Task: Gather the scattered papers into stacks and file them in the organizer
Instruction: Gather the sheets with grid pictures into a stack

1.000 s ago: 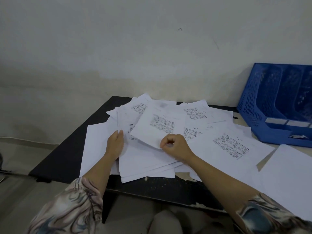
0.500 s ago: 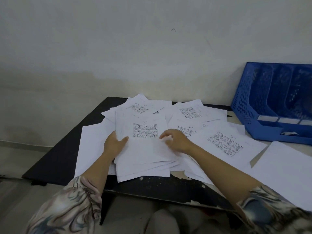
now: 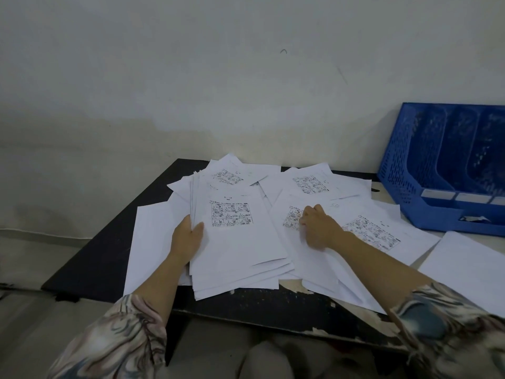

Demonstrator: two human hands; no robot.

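Observation:
A rough stack of white printed papers point(image 3: 237, 253) lies in the middle of the black table point(image 3: 109, 242), a comic-strip sheet on top. My left hand point(image 3: 187, 236) grips the stack's left edge, thumb on top. More loose sheets point(image 3: 363, 214) are spread to the right and behind. My right hand point(image 3: 318, 225) rests on one of those loose sheets, fingers curled over its printed picture. The blue plastic organizer point(image 3: 404, 165) with upright dividers stands at the far right; its slots look bare of paper.
A blank white sheet point(image 3: 470, 269) lies at the right near the organizer. Another blank sheet point(image 3: 153, 242) sticks out under the stack at the left. The table's front edge point(image 3: 273, 313) is chipped. A pale wall stands close behind.
The sheet my right hand held a second ago now lies on top of the stack. My right hand has moved right onto a loose sheet. My left hand stays on the stack's edge.

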